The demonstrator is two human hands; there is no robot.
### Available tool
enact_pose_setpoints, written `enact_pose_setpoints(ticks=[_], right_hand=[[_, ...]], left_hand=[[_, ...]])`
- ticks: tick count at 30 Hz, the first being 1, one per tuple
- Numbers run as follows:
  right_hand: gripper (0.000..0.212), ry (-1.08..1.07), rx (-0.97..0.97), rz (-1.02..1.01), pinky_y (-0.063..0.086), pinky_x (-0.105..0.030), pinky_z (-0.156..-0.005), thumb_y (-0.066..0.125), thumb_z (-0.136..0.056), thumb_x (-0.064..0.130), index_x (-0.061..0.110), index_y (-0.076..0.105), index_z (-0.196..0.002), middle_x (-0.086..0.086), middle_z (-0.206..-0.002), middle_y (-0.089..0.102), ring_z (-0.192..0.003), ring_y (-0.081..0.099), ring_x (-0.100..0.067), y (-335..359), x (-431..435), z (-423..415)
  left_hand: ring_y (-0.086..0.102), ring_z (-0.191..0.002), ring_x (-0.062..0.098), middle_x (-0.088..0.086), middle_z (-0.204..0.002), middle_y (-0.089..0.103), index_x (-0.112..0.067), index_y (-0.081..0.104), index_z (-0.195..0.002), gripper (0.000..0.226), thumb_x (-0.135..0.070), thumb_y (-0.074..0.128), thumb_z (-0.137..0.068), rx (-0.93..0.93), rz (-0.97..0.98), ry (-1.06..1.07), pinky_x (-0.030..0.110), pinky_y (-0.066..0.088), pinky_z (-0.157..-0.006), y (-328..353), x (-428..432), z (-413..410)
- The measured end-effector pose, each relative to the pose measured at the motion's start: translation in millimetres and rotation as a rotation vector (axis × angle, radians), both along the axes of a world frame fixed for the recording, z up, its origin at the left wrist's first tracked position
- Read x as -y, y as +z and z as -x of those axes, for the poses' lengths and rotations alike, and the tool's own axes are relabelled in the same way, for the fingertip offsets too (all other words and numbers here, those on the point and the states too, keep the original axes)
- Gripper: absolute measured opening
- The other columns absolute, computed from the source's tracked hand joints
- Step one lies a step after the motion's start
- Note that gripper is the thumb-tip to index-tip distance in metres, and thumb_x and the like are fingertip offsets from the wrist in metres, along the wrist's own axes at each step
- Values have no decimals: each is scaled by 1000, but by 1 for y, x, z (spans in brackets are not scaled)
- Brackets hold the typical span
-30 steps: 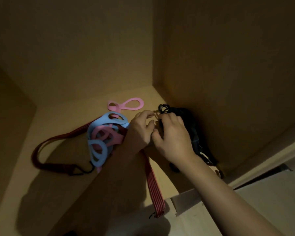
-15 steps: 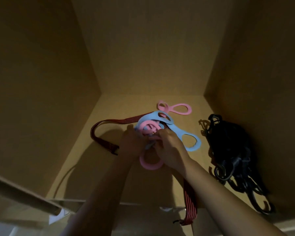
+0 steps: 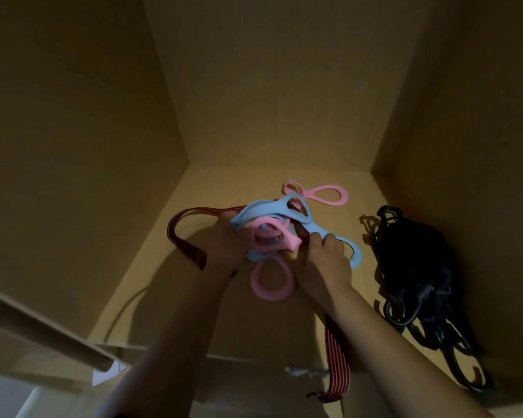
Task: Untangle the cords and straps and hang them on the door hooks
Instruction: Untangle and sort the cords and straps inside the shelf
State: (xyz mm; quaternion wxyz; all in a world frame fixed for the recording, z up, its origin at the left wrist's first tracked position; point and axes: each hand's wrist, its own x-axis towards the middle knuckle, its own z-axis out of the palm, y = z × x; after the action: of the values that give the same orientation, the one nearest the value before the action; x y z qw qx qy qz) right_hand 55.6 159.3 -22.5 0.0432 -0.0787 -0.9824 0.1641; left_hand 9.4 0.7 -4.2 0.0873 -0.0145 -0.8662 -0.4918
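A tangle of blue loop straps (image 3: 314, 229) and pink loop straps (image 3: 272, 280) lies in the middle of a cardboard box floor (image 3: 254, 188), wound around a dark red striped strap (image 3: 338, 366). My left hand (image 3: 228, 242) grips the tangle's left side, fingers closed on blue and pink loops. My right hand (image 3: 325, 260) pinches the blue strap at the tangle's right side. One pink loop hangs below between my hands. A separate pink strap (image 3: 326, 195) lies flat behind the tangle. No door hooks are visible.
A pile of black cords with hooks (image 3: 420, 285) rests against the box's right wall. Tall cardboard walls (image 3: 73, 146) close in on the left, back and right. The red strap trails over the box's front edge (image 3: 254, 357).
Both hands shifted from the black cords to the blue and pink tangle a second ago. Since half a second ago they have spread apart and pulled the loops a little.
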Motion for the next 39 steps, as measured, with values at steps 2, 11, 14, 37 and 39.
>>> enact_pose_setpoints(ticks=[2, 11, 14, 37, 39], right_hand=[[30, -52, 53, 95, 40, -39, -81, 45, -92, 23, 3, 45, -115, -16, -118, 45, -111, 42, -33, -5, -4, 6], [14, 23, -99, 299, 34, -29, -65, 43, -90, 11, 5, 55, -88, -15, -91, 55, -85, 55, -33, 9, -13, 27], [16, 89, -172, 595, 30, -26, -60, 41, -90, 6, 14, 50, -80, 3, -71, 51, -74, 49, -19, 35, -10, 33], [26, 179, -329, 1248, 18, -18, -37, 33, -86, 3, 13, 47, -66, -5, -55, 46, -42, 33, -11, 165, -13, 70], [26, 176, -321, 1244, 18, -17, -37, 34, -85, 2, 13, 47, -66, -4, -55, 47, -39, 34, -10, 161, -8, 71]], left_hand=[[56, -77, 19, 16, -90, 64, 2, 59, -106, 42, -28, 58, -77, -1, 66, 52, 26, 40, -65, 1, -4, -3], [59, -97, 37, 21, -104, 63, -2, 59, -109, 63, -48, 50, -67, 62, 400, -81, 41, 45, -82, -17, -13, 7], [62, -96, 36, 21, -102, 66, -12, 55, -107, 54, -45, 47, -65, -100, 433, -213, 39, 48, -84, -18, -20, 9], [57, -65, 8, -2, -74, 59, -20, 53, -89, 21, -17, 34, -99, -315, -281, -172, 22, 44, -65, 119, -51, 26], [54, -50, 2, 0, -67, 54, -23, 50, -86, 24, -13, 32, -100, -276, -433, -187, 17, 45, -54, 134, -55, 24]])
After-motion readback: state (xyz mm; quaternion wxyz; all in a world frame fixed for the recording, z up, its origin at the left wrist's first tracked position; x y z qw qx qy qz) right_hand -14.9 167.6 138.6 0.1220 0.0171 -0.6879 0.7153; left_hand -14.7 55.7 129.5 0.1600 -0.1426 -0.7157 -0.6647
